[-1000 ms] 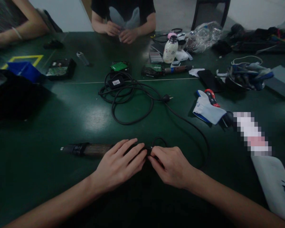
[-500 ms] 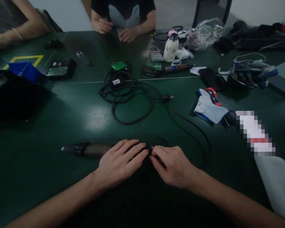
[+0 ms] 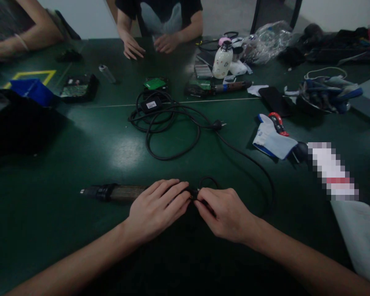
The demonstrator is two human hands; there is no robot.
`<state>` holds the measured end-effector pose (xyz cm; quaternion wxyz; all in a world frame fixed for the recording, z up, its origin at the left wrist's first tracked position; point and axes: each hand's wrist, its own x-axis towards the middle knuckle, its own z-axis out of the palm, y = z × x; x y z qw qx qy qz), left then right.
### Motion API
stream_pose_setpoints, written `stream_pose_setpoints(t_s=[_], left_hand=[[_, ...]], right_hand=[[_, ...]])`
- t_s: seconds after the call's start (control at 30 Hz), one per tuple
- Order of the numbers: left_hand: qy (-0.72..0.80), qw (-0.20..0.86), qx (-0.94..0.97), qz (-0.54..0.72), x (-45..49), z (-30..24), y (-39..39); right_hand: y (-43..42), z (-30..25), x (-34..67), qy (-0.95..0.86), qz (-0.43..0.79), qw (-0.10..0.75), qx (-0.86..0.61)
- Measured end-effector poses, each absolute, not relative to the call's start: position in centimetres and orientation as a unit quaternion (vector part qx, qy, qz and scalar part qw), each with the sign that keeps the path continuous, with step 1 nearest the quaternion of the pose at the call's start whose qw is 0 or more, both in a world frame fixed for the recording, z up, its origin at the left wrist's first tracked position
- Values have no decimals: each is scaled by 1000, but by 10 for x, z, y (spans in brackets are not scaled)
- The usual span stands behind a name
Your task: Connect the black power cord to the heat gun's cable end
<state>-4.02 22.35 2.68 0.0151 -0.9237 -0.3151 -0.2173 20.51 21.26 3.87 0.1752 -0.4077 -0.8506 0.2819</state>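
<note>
An electric screwdriver (image 3: pixel 125 193), brown-bodied with a black nose and metal tip, lies along the green table with its tip to the left. My left hand (image 3: pixel 158 205) is closed over its rear half, hiding that part. At the tool's right end my right hand (image 3: pixel 225 211) pinches the end of a black cable (image 3: pixel 210 178), its fingers close to the left fingertips. The connector there is mostly hidden by my fingers, so I cannot tell how far it is seated. Behind the hands lies a coiled black cord (image 3: pixel 172 158) with an adapter (image 3: pixel 151 105) and a plug (image 3: pixel 217 125).
To the right are a white-and-blue glove (image 3: pixel 273 142), a red-black handle (image 3: pixel 278 123), a phone (image 3: pixel 275 100) and a white case (image 3: pixel 357 238). A bottle (image 3: pixel 223 61) and a second screwdriver (image 3: pixel 232 87) stand and lie farther back. Two people sit across the table; a black bag (image 3: pixel 18 127) is left.
My hands stay at the screwdriver's right end, with a small shift of the fingers around the connector. Across the table, a person's hand has opened and lowered toward the tabletop.
</note>
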Motion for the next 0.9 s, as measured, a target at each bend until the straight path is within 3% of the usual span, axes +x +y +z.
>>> stream_pose_setpoints(t_s=[0.9], left_hand=[[-304, 15, -931, -203, -43, 28, 224]], right_hand=[[212, 37, 204, -834, 320, 198, -403]])
